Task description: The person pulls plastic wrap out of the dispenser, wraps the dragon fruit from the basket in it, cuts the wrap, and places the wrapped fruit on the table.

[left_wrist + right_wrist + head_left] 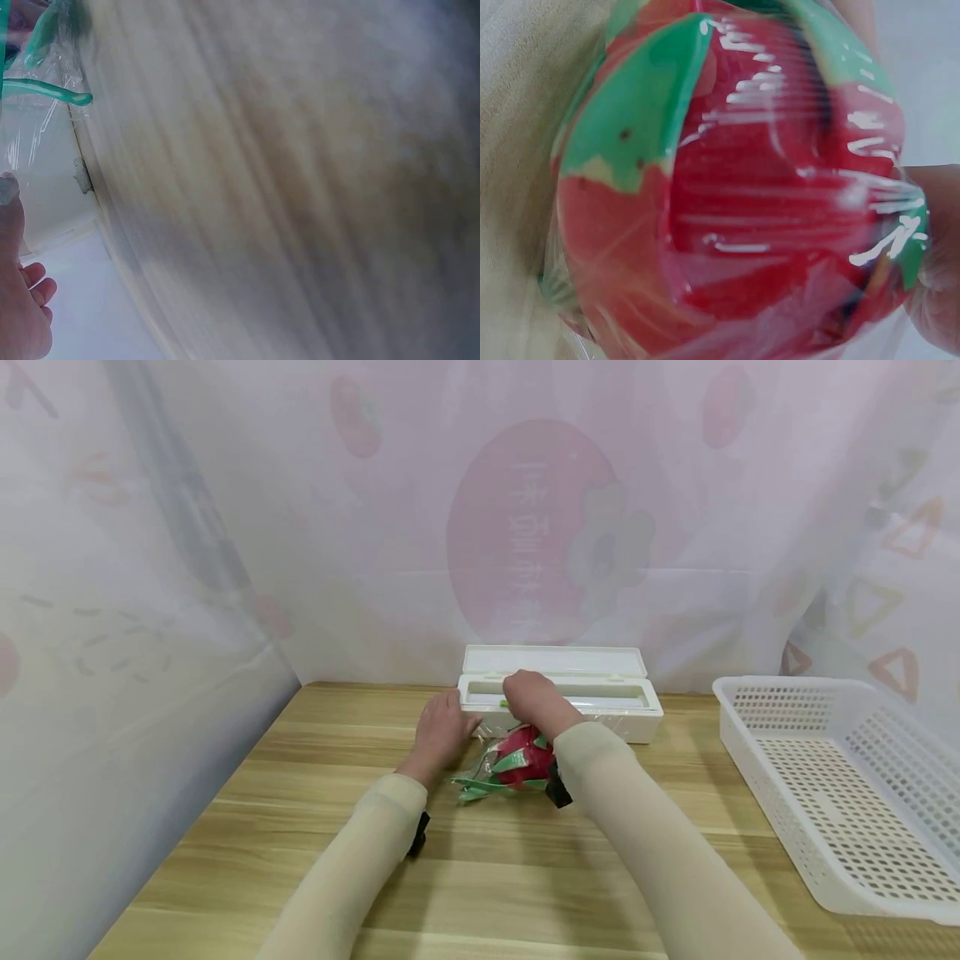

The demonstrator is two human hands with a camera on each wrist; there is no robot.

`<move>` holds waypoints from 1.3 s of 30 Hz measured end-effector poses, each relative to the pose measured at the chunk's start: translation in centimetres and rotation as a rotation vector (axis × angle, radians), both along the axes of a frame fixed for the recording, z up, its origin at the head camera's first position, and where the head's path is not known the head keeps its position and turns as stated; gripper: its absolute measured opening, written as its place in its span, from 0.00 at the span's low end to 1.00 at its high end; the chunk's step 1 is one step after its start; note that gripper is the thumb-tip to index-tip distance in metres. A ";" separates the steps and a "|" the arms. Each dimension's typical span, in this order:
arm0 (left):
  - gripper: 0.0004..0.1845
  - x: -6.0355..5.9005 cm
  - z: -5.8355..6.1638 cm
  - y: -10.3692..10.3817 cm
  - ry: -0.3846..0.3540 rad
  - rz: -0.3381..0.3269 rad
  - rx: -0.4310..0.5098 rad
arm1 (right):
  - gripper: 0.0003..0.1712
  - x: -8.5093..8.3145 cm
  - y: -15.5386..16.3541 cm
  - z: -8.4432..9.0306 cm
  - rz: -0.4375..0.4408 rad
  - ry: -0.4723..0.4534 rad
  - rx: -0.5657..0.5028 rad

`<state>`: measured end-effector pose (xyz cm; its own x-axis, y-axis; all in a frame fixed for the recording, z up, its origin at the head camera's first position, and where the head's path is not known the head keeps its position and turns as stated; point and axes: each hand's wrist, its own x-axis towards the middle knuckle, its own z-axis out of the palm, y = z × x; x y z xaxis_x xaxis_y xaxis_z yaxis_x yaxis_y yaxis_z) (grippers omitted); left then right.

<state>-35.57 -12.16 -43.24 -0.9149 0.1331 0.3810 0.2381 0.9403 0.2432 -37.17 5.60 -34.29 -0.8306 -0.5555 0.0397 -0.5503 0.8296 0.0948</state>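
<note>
Clearly, the red fruit (517, 767) with green scales lies on the bench (225, 843) between the two hands, wrapped in clear film (484, 762) and set just in front of the white box (641, 729). It sits near the left hand (438, 727), a little to its right, and on the person's side of the right hand (534, 697), whose wrist partly covers it in the head view. The left hand grips the left end of the box, thumb laid along the front face, as the left wrist view shows. The right hand is narrow, bent down over the box with fingers curled onto a small green piece (504, 702); the fingertips themselves are hidden. Both arms reach forward in pale sleeves, the right one slanting inward across the bench. The box's lid (555, 660) stands raised behind, and a white basket (825, 682) rests at right.
</note>
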 end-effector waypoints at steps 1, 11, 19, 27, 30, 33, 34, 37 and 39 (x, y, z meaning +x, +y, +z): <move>0.31 0.0 0.0 0.1 -0.001 0.000 0.002 | 0.08 -0.1 0.2 0.0 0.003 -0.004 -0.005; 0.32 -0.1 -0.1 0.1 -0.006 0.005 0.006 | 0.14 -0.4 1.8 0.1 0.030 -0.048 -0.039; 0.34 -0.2 -0.1 0.3 -0.028 0.003 -0.006 | 0.16 -0.3 3.6 0.0 0.067 -0.057 -0.053; 0.35 -0.4 -0.3 0.1 -0.040 0.010 -0.017 | 0.10 -0.5 5.4 -1.0 0.125 0.001 -0.027; 0.35 -0.5 -0.4 0.1 -0.033 0.004 -0.018 | 0.09 -0.4 5.9 -1.3 0.119 0.016 -0.037; 0.34 -0.4 -0.4 0.0 -0.029 0.004 -0.018 | 0.08 -0.4 6.4 -1.6 0.129 0.053 -0.041; 0.34 -0.5 -0.4 0.0 -0.027 0.004 -0.017 | 0.08 -0.4 6.6 -1.8 0.136 0.073 -0.039; 0.34 -0.5 -0.4 0.0 -0.022 0.000 -0.018 | 0.07 -0.5 7.1 -2.1 0.154 0.139 -0.026; 0.35 -0.5 -0.4 0.0 -0.021 -0.001 -0.021 | 0.07 -0.5 7.3 -2.3 0.162 0.173 -0.023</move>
<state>-36.06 -12.14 -43.68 -0.9227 0.1419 0.3586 0.2341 0.9450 0.2284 -37.66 12.95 -36.64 -0.7102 -0.6784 0.1882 -0.6537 0.7347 0.1814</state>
